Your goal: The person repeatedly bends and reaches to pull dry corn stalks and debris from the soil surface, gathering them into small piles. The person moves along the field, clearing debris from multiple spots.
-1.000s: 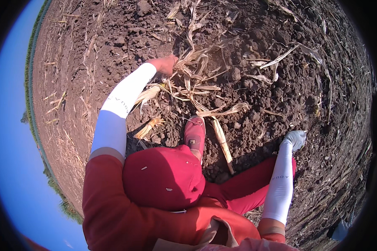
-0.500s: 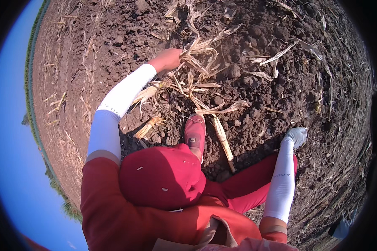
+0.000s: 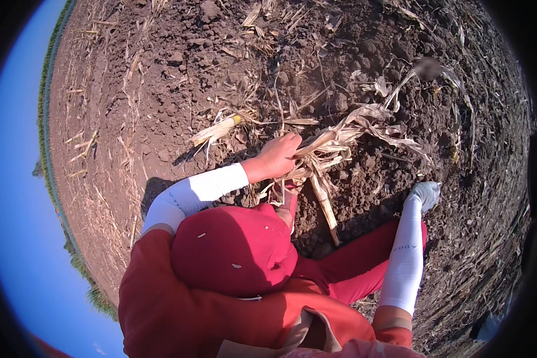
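Observation:
My bare left hand (image 3: 279, 155) is closed round a bunch of dry corn leaves (image 3: 334, 142), low over the soil in front of my raised knee. The pale leaves fan out to the right of the fist. Just below the bunch, a cut corn stalk (image 3: 324, 206) lies slanting toward me, its upper end covered by the leaves. Off to the right, my right hand (image 3: 426, 194), in a light glove, is closed close to the ground beside my right leg. What it holds, if anything, is hidden.
A corn stub (image 3: 221, 130) with frayed husk sits in the soil left of the bunch. Dry leaf strips (image 3: 456, 80) lie at the upper right. Cloddy brown soil (image 3: 179, 77) surrounds me. My red-clad knee (image 3: 232, 250) and partly covered shoe (image 3: 289, 206) are close by.
My left hand has moved right and nearer to me, dragging the dry leaves along. They now lie farther right, over the stalk's upper end and part of the shoe. My right hand stays nearly still.

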